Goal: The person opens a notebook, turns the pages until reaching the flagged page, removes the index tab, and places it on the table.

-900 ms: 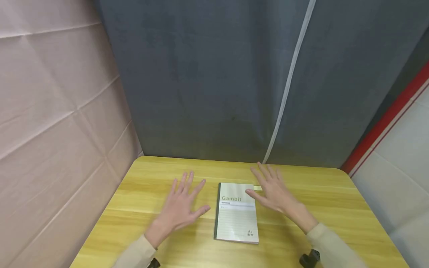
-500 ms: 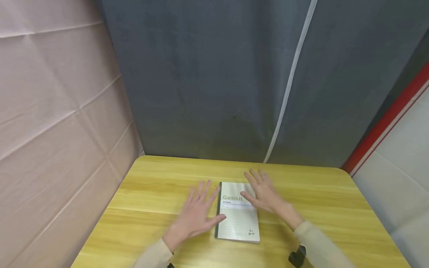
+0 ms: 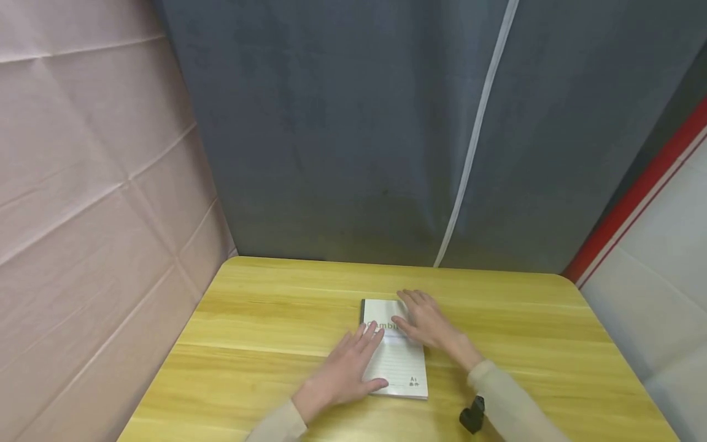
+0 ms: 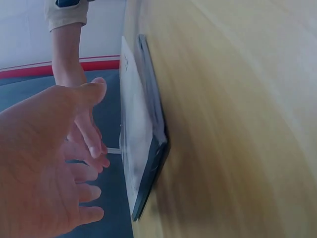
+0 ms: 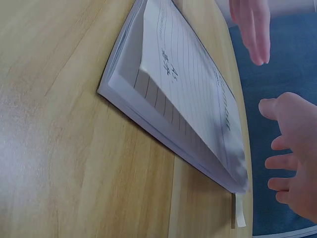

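Two hands lay over a closed notebook (image 3: pixel 394 350) on a wooden table (image 3: pixel 248 319). The left hand (image 3: pixel 345 371) had its fingers straight and a little spread, the fingertips over the cover's left half and the thumb near the notebook's near edge; the left wrist view showed the fingers hovering just off the cover, so contact could not be told. The right hand (image 3: pixel 428 322) was also flat and relaxed, fingers extended over the far right part of the cover, gripping nothing. The notebook sat about midway between the table's left and right edges, its long axis running from the near edge toward the far edge, dark spine on the left. Green letters on the cover were partly hidden by the fingers, with only "mbi" showing; a small mark beginning with "A" sat at the near right corner. A narrow pale tab (image 5: pixel 239 210) stuck out from the far end.
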